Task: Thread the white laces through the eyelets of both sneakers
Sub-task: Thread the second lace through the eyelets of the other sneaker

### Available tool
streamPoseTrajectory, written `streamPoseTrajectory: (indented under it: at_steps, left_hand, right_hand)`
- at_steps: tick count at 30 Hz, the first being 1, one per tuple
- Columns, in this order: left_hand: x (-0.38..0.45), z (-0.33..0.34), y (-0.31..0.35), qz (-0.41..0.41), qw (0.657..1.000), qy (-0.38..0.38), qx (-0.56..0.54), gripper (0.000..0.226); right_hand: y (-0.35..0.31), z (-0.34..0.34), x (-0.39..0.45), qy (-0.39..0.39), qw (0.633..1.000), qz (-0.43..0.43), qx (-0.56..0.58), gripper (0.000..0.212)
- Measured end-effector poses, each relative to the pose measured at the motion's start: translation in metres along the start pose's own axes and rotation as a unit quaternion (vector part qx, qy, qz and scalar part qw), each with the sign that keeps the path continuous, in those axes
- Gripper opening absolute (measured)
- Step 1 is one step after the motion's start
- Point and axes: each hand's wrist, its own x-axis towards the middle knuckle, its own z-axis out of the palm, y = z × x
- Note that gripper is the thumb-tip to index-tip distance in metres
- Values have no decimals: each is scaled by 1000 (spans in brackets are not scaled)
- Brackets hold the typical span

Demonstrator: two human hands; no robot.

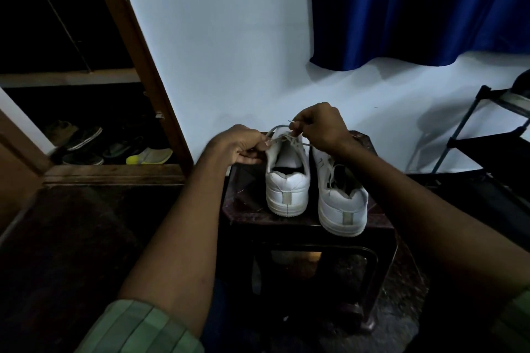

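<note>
White lace (276, 128) up on left sneaker (287, 180) | left hand (243, 146) grips tongue side | right hand (318, 129) pinches tip | keep loop flat, feed straight into eyelet

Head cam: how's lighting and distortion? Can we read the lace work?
Head view: dim, underexposed; floor and stool nearly black. White sneakers and wall stand out, no glare. Wide-angle bends the door frame and stretches the forearms. Lace between left hand and right hand is visible, eyelets too small and dark to tell.
</note>
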Motion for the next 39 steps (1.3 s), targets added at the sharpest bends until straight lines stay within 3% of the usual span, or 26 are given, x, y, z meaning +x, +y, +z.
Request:
streamPoseTrajectory:
  at_steps: [4, 10, 13, 19, 30, 39]
  left_hand:
    - [2, 0, 0, -2, 1000, -9, 0, 15]
    - [4, -4, -1, 3, 1000, 1, -15, 27]
    - [3, -5, 0, 2, 1000, -4, -20, 21]
    - [1, -5, 0, 4, 1000, -14, -20, 28]
    - [-4, -1, -4, -4, 999, -10, -53, 16]
    - [-2, 9, -2, 12, 996, 40, -81, 16]
  right_hand:
    - [-6, 1, -4, 35, 997, -45, -46, 12]
    - [-14, 6, -9, -4, 994, -44, -102, 22]
    - [-19, 8, -10, -25, 989, -56, -133, 30]
    - [-24, 16, -14, -13, 988, -36, -149, 20]
    - [-22, 23, -16, -12, 986, -48, -161, 22]
    - [-20, 25, -13, -11, 985, -39, -170, 17]
